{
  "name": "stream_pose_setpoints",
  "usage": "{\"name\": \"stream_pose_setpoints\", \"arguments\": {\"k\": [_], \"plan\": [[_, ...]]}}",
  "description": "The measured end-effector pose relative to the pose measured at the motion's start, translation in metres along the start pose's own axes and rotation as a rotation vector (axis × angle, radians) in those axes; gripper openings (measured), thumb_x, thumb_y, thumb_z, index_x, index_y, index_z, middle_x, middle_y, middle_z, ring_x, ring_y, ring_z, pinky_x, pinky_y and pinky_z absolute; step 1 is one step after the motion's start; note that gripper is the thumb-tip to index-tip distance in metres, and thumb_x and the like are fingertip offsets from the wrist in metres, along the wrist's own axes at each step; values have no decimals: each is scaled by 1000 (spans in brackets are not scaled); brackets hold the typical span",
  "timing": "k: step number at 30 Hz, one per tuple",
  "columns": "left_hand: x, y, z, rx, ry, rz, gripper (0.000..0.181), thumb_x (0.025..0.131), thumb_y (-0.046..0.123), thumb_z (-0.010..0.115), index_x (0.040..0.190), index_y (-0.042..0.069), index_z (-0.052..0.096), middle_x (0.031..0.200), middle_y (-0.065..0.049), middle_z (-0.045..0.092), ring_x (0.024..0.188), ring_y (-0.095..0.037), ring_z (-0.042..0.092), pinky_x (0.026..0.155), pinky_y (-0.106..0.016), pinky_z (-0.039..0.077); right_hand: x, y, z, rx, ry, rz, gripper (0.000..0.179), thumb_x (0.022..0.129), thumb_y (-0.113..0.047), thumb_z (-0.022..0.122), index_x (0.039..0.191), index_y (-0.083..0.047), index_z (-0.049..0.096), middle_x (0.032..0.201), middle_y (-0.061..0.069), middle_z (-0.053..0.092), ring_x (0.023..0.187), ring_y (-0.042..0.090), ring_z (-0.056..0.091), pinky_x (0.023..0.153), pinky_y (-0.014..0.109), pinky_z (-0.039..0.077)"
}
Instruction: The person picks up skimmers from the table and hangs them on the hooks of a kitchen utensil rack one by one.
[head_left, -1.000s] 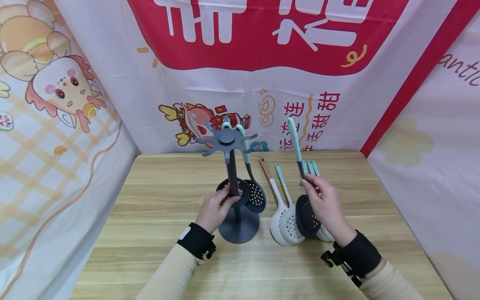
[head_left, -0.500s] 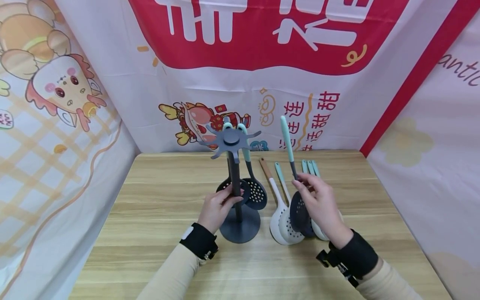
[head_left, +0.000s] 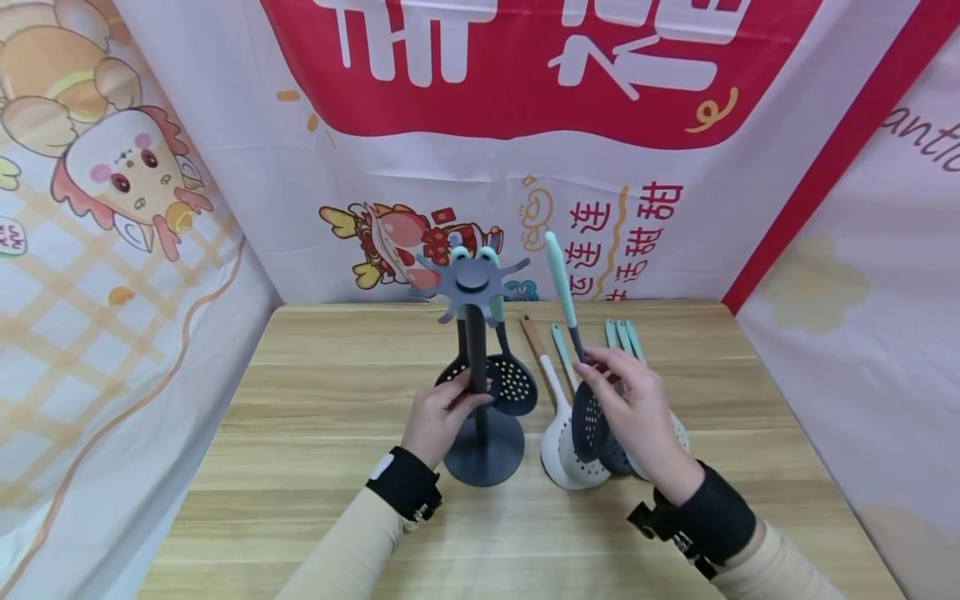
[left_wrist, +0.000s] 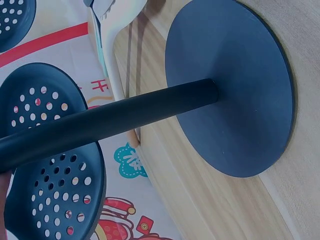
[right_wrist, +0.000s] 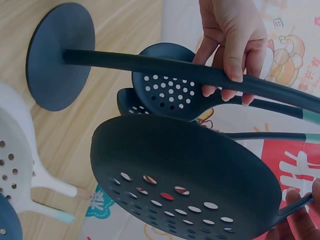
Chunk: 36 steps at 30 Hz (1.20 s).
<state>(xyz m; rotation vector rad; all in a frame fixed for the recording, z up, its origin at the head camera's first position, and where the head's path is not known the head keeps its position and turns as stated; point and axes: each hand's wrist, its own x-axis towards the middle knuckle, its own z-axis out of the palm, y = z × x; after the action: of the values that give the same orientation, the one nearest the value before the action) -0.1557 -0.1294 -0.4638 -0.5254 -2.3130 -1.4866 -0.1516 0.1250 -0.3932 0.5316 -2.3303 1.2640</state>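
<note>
My left hand (head_left: 438,421) grips the pole of a dark utensil stand (head_left: 483,462), which has a round base and a hooked crown on top. Two dark slotted skimmers (head_left: 514,385) with mint handles hang from the hooks on its far side, partly behind the pole. To the right, my right hand (head_left: 637,408) pinches the dark neck of another slotted skimmer (head_left: 561,279), mint handle upward and perforated bowl downward. In the right wrist view, that skimmer's bowl (right_wrist: 175,150) overlaps the hanging ones, and left-hand fingers (right_wrist: 234,60) wrap the pole.
A white ladle (head_left: 553,454) with a wooden handle lies on the wooden table (head_left: 315,400), beside a white slotted skimmer (head_left: 592,475). Several mint-handled utensils (head_left: 622,333) lie partly behind my right hand. A printed cloth (head_left: 450,167) hangs behind the table.
My right hand has carried the skimmer leftward, nearer the stand. My left hand and the stand have shifted slightly right, and the hooked crown has turned and tilted a little.
</note>
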Motion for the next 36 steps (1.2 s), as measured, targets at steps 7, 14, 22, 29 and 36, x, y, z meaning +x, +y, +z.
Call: {"name": "stream_pose_setpoints", "arguments": {"k": [7,14,22,29,36], "plan": [[0,2,2,4,7,-27,33,89,13,71,119,0,70,104,-12,76,97,-22,74,81,-26,60,0,-5,1,27,-11,-22,19,92,-2,67,110,-5,73,101,7,74,83,5,60,73,12,50],[-1,3,2,7,9,-30,33,89,13,71,119,-1,70,105,-14,76,97,-23,74,81,-26,60,-1,-6,1,16,-18,-6,19,93,-4,67,111,-6,73,103,6,74,85,5,60,73,12,50],[-2,3,3,27,46,21,33,87,12,73,117,-2,71,102,-14,76,93,-24,75,77,-24,61,-2,-4,2,21,-16,-25,20,92,-2,67,111,-5,73,98,7,74,82,5,59,71,12,50],[-3,4,4,32,52,7,31,87,12,73,116,-1,72,101,-13,76,92,-23,75,77,-23,61,-3,-3,1,15,-19,-31,21,92,-1,68,112,-5,73,98,7,74,80,5,59,70,12,50],[-3,4,4,20,51,-1,31,88,12,73,115,-1,72,101,-13,76,92,-23,75,77,-23,61,-4,-2,1,2,-36,-13,21,92,-3,68,112,-4,73,100,8,74,82,6,60,70,14,51]]}}
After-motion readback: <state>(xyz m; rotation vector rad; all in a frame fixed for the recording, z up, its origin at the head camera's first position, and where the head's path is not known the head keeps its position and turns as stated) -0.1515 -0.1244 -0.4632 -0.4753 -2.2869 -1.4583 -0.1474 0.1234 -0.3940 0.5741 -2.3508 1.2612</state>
